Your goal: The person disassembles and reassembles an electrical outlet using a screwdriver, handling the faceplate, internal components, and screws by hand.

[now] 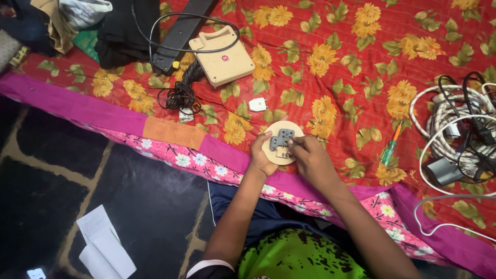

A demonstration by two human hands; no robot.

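My left hand (262, 155) grips the left rim of a round tan wooden board (295, 129), holding it just above the edge of a red flowered bedsheet (336, 77). A grey socket piece (281, 140) sits on the middle of the board. My right hand (309, 157) comes in from the right, its fingertips pinched on the grey socket piece. A green-and-orange screwdriver (389, 147) lies on the sheet to the right of my hands.
A cream extension box (223, 58) with a coiled black cord (181, 93) and a black power strip (181, 33) lie at the back. A small white plug (257, 104) is near. White and black cables (454, 134) pile at right. Papers (103, 248) lie on the dark floor.
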